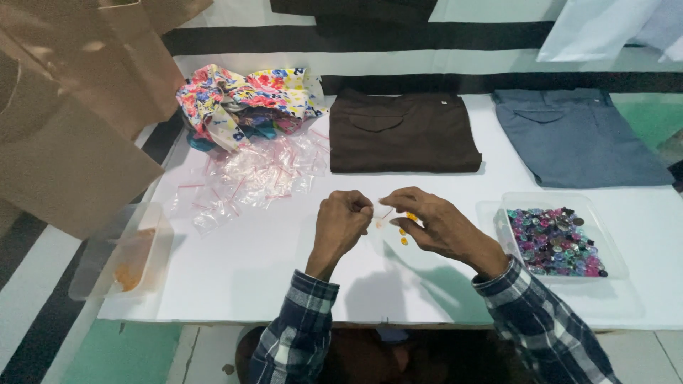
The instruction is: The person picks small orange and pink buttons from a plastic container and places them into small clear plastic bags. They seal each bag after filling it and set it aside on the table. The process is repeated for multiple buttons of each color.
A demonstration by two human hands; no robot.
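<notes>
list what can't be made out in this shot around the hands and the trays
Head view only:
- Small clear bag between the left hand and right hand: mostly covered by the fingers, whether it is sealed is unclear.
- Yellow pieces: too small to tell their shape.
- Left clear tray: the orange contents are blurred.
- Brown paper bags: cut off by the left edge.

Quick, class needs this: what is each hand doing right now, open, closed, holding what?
Left hand: closed, pinching one edge of a small clear zip bag.
Right hand: closed, pinching the bag's other edge; small orange buttons show through it.
</notes>
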